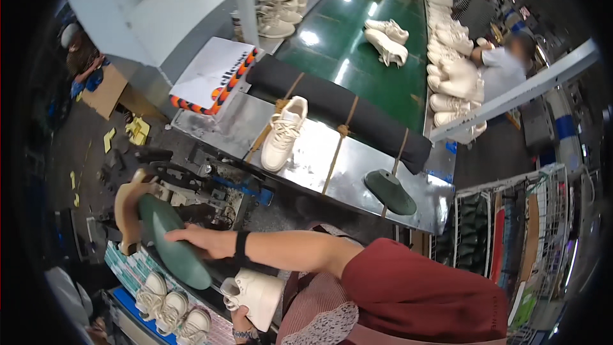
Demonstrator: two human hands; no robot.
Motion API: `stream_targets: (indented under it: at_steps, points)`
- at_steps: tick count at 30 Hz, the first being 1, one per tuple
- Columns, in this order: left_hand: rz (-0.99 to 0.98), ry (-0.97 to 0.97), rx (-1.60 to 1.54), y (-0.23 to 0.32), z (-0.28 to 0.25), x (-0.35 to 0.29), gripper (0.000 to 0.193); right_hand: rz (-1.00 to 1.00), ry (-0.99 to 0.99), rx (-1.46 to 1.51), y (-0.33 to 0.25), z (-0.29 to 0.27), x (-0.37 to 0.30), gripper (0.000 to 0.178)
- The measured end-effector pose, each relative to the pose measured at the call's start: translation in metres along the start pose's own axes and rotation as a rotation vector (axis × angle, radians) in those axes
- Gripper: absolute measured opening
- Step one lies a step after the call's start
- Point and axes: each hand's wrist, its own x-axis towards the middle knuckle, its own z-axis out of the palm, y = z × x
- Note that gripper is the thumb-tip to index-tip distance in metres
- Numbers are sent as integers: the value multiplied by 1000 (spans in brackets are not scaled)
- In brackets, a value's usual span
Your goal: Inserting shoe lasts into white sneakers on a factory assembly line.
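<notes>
My right hand (203,241), with a black band on its wrist, reaches across to the left and grips the edge of a dark green shoe last (167,236). Just beyond the last stands a tan curved piece (128,211); whether they touch I cannot tell. Low in the picture my left hand (241,321) holds a cream sneaker (258,295) by its opening, the shoe tilted on its side; part of that hand is cut off by the view. A laced cream sneaker (284,137) sits on the metal table. Farther right on it lies another green last (390,191).
Behind the metal table edge (306,182), a black roll (338,110) tied with cords crosses a green conveyor (345,45) carrying sneakers. A shoebox (214,76) stands left. Several sneakers (169,312) sit lower left. A wire rack (504,230) is at right; a co-worker (504,67) sits beyond.
</notes>
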Motion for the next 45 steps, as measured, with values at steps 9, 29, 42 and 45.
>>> stream_targets:
  at_steps: [9,29,42,45]
  points:
    - [-20,111,355,24,125,130,46,-644,395,-1050,-109,-93,-241,98]
    - [972,-875,1753,40,532,389,89,-741,2111,-364,35,-255,-441,63]
    - [214,-1495,1442,-186,476,365,53,-649,2099,785,21,-284,-304,116]
    - [-180,-1406,1327,-192,448,351,41,-741,2130,803,17,-265,-307,117]
